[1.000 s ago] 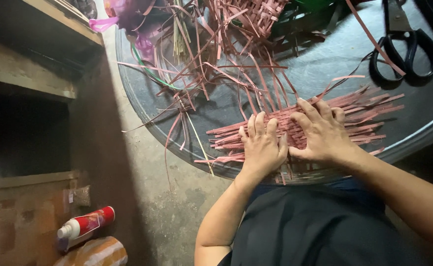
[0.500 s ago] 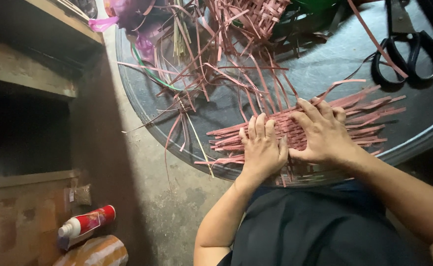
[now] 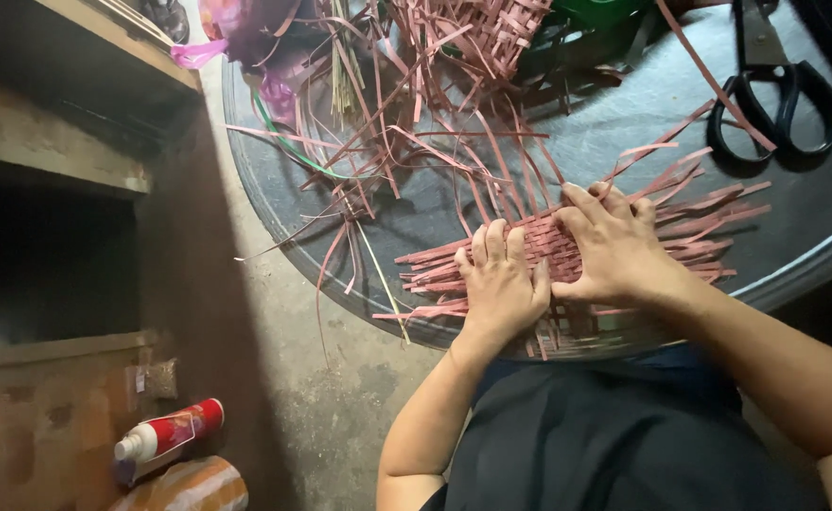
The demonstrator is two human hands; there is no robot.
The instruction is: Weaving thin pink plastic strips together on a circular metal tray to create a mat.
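Nearest, both hands lie flat and spread on a small woven mat (image 3: 553, 248) of pink strips at the round desk's (image 3: 794, 265) near edge: left hand (image 3: 501, 284) and right hand (image 3: 614, 248) press, gripping nothing. Only a small patch looks woven; long ends stick out. Beyond lie loose strips (image 3: 416, 142), black scissors (image 3: 775, 99), and perhaps another woven piece (image 3: 501, 33).

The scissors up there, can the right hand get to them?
Probably yes. The scissors lie on the round table beyond the right hand, with only loose pink strips between.
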